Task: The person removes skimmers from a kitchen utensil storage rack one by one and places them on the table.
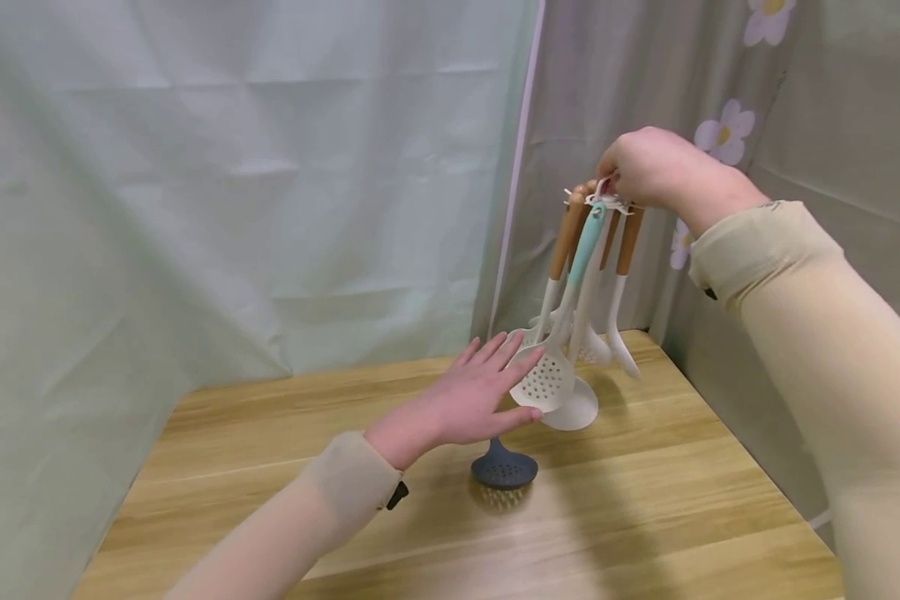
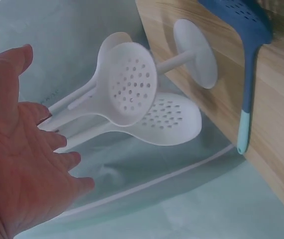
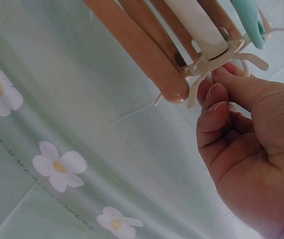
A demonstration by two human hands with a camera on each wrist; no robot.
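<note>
A white utensil rack (image 1: 570,408) stands at the table's far right, with wooden-handled white tools (image 1: 562,242) and one teal-handled tool (image 1: 588,242) hanging from its hook crown (image 3: 221,55). My right hand (image 1: 648,171) is at the rack's top, fingertips (image 3: 216,94) pinching the crown's ring. My left hand (image 1: 487,392) is open with straight fingers, just left of the white perforated skimmer (image 2: 132,84); the left wrist view shows a small gap between them. A slotted white spatula (image 2: 169,119) hangs behind the skimmer. A dark blue slotted utensil (image 1: 504,468) lies on the table under my left hand.
The wooden table (image 1: 645,517) is enclosed by pale green curtains (image 1: 232,208) at the back and left. A flowered curtain (image 1: 727,133) hangs close behind the rack on the right. The blue utensil's handle (image 2: 246,99) ends in teal.
</note>
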